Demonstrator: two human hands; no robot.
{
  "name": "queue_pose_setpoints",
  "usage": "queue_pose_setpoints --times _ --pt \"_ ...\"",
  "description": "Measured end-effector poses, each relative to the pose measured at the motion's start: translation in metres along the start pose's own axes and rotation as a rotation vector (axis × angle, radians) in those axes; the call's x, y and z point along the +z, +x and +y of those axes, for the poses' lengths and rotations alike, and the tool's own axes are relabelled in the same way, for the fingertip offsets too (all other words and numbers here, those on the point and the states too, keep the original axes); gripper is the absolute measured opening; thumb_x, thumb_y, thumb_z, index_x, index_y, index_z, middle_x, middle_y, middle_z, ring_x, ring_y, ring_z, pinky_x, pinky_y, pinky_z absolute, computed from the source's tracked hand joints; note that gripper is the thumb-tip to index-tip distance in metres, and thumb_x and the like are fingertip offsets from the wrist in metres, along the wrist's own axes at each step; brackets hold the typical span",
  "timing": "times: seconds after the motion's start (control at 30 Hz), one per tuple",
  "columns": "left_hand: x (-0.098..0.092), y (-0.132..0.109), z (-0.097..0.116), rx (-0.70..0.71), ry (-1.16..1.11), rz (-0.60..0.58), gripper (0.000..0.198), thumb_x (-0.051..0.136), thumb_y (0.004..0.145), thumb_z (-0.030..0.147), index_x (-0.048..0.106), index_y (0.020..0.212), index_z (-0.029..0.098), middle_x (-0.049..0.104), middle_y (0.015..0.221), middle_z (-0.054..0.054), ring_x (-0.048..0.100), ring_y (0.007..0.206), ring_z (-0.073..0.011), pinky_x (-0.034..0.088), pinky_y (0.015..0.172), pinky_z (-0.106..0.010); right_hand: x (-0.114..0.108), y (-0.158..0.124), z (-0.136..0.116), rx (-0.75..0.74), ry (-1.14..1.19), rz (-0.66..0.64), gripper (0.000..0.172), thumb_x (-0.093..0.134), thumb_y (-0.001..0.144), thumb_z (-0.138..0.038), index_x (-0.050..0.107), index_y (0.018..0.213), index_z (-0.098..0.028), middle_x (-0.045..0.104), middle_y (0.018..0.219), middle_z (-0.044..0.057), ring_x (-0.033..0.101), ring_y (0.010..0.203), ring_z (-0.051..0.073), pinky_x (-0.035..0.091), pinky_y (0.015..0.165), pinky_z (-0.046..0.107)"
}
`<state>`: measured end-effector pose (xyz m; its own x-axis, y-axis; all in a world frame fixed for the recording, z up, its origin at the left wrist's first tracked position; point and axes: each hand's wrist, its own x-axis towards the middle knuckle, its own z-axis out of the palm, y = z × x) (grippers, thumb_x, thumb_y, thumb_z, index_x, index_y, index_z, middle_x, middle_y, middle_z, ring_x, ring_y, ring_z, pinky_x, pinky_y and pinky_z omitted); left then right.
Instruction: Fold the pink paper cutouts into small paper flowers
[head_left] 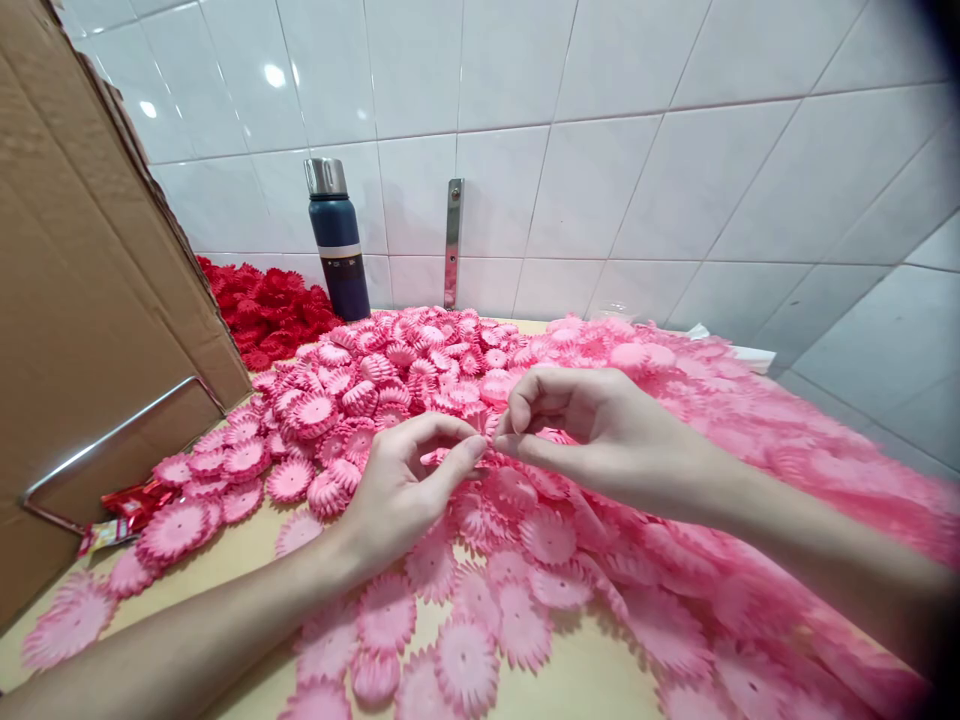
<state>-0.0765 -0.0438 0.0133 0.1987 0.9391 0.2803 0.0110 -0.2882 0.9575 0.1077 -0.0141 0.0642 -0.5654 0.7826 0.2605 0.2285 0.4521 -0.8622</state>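
Observation:
My left hand [409, 485] is closed in a pinch, thumb against forefinger, over the middle of the pink pile. Close by on the right, my right hand [604, 425] also pinches, its fingertips almost meeting those of the left. Whatever is between the fingertips is too small or too hidden to make out. Beneath and around both hands lie many pink scalloped fabric flower discs [466, 660], some with a small hole in the middle. Behind the left hand, cupped pink flower pieces [311, 410] with darker rims are heaped up.
A dark blue bottle [337, 240] with a metal cap stands by the tiled wall [600, 180]. Red flower pieces [266, 310] are piled beside it. A cardboard panel [97, 300] with a bent metal rod [120, 428] rises at left, near a red wrapper [140, 500]. The tabletop [244, 570] is yellowish.

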Motion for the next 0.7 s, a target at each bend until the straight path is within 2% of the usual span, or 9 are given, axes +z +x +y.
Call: queue_pose_setpoints --times 0.2,0.5,0.7 --pt "-0.0041 0.0000 -0.0001 0.086 0.247 -0.059 0.018 0.059 0.088 0.029 0.068 0.086 0.013 0.068 0.083 -0.006 0.062 0.076 -0.0163 0.051 0.068 -0.027 0.0019 -0.0010 -0.0008 0.006 0.002 -0.028 0.015 0.061 0.075 -0.007 0.053 0.070 -0.019 0.060 0.070 0.000 0.060 0.068 0.014 0.051 0.062 0.027" --pt "-0.0040 0.0003 0.0028 0.074 0.294 -0.102 0.022 0.052 0.092 0.030 0.067 0.088 0.013 0.067 0.082 -0.006 0.060 0.073 -0.0149 0.046 0.064 -0.025 0.0024 -0.0014 -0.0004 -0.014 -0.059 -0.032 0.017 0.060 0.077 -0.010 0.049 0.067 -0.019 0.057 0.067 -0.001 0.056 0.065 0.013 0.048 0.057 0.026" --pt "-0.0042 0.0001 0.0051 0.140 0.376 -0.119 0.022 0.050 0.093 0.024 0.067 0.088 0.011 0.064 0.076 -0.003 0.056 0.068 -0.0122 0.041 0.061 -0.023 0.0026 -0.0021 -0.0001 -0.026 -0.118 -0.029 0.018 0.059 0.077 -0.010 0.047 0.066 -0.020 0.053 0.065 -0.002 0.051 0.062 0.012 0.046 0.055 0.026"
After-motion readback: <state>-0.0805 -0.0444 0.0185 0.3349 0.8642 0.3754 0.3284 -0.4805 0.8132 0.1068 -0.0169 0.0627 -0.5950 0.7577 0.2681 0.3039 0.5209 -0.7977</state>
